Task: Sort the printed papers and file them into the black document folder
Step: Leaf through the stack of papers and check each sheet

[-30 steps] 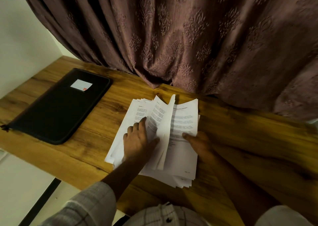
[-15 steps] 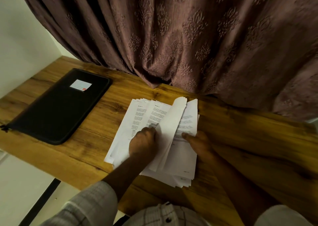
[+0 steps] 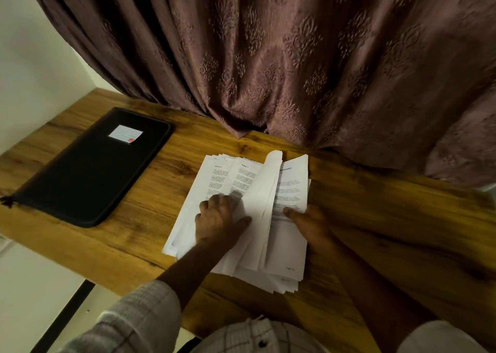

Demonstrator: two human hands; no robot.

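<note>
My left hand (image 3: 220,221) sits on the left half of the printed papers (image 3: 214,175), knuckles bent and fingertips smeared by blur. I cannot tell whether they pinch a sheet or only press. Its thumb lies against a raised, curling sheaf mid-stack. My right hand (image 3: 308,221) pinches the stack's right edge, thumb on top and fingers hidden beneath. The print is too small to read. The black folder (image 3: 91,170) lies zipped and apart to the left on the desk (image 3: 389,218), whose back edge the curtain (image 3: 295,57) hides.

Black folder (image 3: 88,170), white papers (image 3: 292,186) — mauve floral-embossed curtain (image 3: 295,57), sleeve (image 3: 139,323) seemingly plaid.
</note>
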